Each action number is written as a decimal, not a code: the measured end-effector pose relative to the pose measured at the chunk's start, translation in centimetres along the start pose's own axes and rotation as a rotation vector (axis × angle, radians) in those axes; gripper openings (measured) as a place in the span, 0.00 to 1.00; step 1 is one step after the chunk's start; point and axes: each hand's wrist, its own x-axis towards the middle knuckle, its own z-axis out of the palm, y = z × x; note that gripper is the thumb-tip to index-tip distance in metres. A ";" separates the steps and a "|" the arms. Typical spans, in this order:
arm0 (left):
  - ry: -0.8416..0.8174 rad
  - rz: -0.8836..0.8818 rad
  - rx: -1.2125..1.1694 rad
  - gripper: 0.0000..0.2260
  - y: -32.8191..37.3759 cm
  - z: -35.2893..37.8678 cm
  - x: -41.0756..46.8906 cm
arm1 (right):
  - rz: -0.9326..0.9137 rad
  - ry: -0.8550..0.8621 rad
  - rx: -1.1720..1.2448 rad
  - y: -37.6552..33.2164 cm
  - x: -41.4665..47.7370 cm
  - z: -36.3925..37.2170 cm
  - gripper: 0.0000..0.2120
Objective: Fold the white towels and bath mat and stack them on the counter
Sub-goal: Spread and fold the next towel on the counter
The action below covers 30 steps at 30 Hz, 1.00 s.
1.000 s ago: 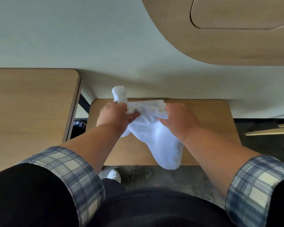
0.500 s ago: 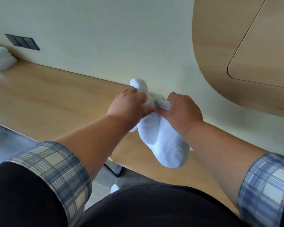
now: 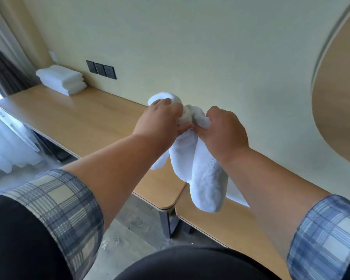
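Observed: the person stands at the long tabletop [image 3: 79,114] with both forearms extended and plaid sleeves rolled back. The left grip [image 3: 160,120] and right grip [image 3: 224,130] are close together, nearly touching. Each is curled round the bunched top of one white cloth [image 3: 202,174], with thumb and fingers pinching the fabric. The cloth is held in the air, clear of any surface, roughly above the gap where the long tabletop meets a second tabletop [image 3: 220,223] on the right. Its lower part hangs in two rounded lobes, sock-like in outline, and a small wad rises above the left grip. Whether it is a towel or something else cannot be settled from here. Completed work: a stack [image 3: 62,79] of folded white towels lies at the far left end of the long tabletop, against the wall and near the dark switches [image 3: 101,69]. At least three layers show, and the edges look square. Outstanding, in my judgement: the piece in hand is neither folded flat nor stacked, and it is well apart from the stack. No bath mat can be identified separately; it may be within the stack or out of sight. What else awaits folding cannot be told from this angle. Assessment: the task is well advanced, possibly on a late item, but that cannot be confirmed.
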 end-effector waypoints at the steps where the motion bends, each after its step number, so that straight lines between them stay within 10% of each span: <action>1: 0.006 0.017 0.008 0.16 -1.6 -1.1 -0.1 | -0.005 0.012 -0.001 -1.8 0.3 0.8 0.22; 13: -0.028 0.246 0.089 0.23 -19.2 -11.0 0.3 | 0.104 0.121 -0.018 -19.7 3.3 11.0 0.22; 30: 0.082 0.029 0.185 0.14 -44.3 -12.7 9.3 | -0.122 0.000 0.031 -31.9 19.6 30.9 0.19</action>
